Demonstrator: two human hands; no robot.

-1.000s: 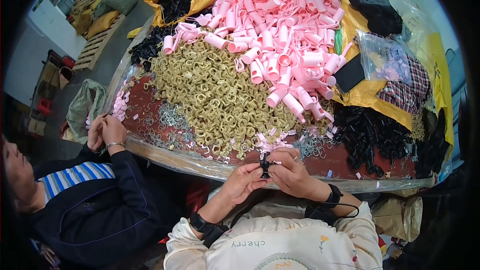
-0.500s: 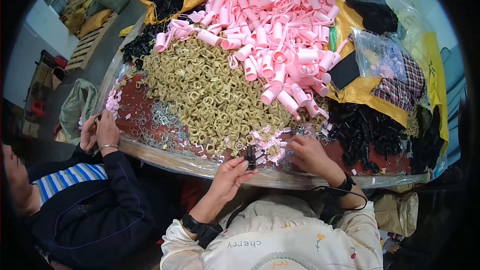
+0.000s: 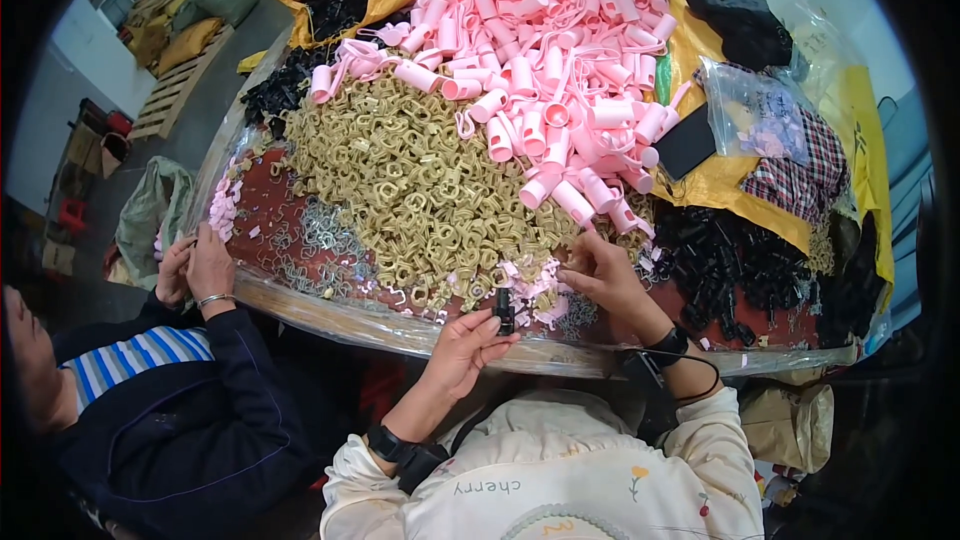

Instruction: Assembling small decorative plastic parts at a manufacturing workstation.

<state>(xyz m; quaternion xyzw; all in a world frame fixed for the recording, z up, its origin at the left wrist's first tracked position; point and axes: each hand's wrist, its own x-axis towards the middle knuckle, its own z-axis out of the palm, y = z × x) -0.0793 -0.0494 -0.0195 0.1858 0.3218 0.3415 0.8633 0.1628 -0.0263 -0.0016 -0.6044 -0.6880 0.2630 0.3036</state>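
A small black plastic cylindrical part (image 3: 504, 312) stands upright between the thumb and fingers of my left hand (image 3: 464, 352), just over the table's near edge. My right hand (image 3: 608, 278) reaches over the near side of the heap, its thumb and fingers apart and nothing visible between them. Beside it lie small light-pink pieces (image 3: 540, 285) and the edge of a pile of olive-coloured plastic rings (image 3: 430, 190). Pink cylinders with straps (image 3: 570, 202) are heaped just beyond that hand.
Black parts (image 3: 725, 270) are piled at the right. Thin metal clips (image 3: 335, 235) lie scattered at the left. A dark phone (image 3: 688, 144) rests on a yellow sack near a clear bag (image 3: 755, 110). At the left edge a co-worker's hands (image 3: 205, 265) are held together.
My right hand has moved slightly forward, toward the pink cylinders, and its fingers have spread. My left hand still holds the black part, almost unmoved. The co-worker's hands have shifted slightly.
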